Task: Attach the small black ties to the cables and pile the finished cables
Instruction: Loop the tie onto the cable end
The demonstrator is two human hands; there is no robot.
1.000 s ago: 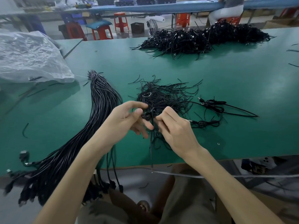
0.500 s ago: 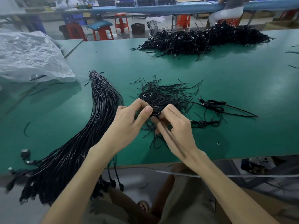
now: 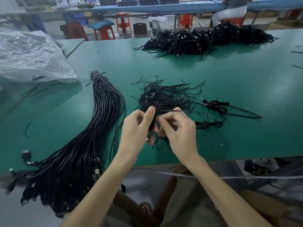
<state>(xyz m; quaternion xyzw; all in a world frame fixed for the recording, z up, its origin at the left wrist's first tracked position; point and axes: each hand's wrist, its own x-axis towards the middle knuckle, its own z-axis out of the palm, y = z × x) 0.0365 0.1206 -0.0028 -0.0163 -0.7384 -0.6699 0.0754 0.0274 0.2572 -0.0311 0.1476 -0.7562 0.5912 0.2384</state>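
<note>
At heap's [image 3: 165, 97] 6 o'clock: gripping cable [image 3: 152, 123] in left hand [image 3: 136, 130], pinching tie [image 3: 173, 110], lying 9-to-3, in right hand [image 3: 180, 130].

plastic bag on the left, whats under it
One short black piece shows at the near edge of the clear plastic bag, on the green table. Whether it lies under or inside is unclear; the crumpled plastic hides everything else.
</note>
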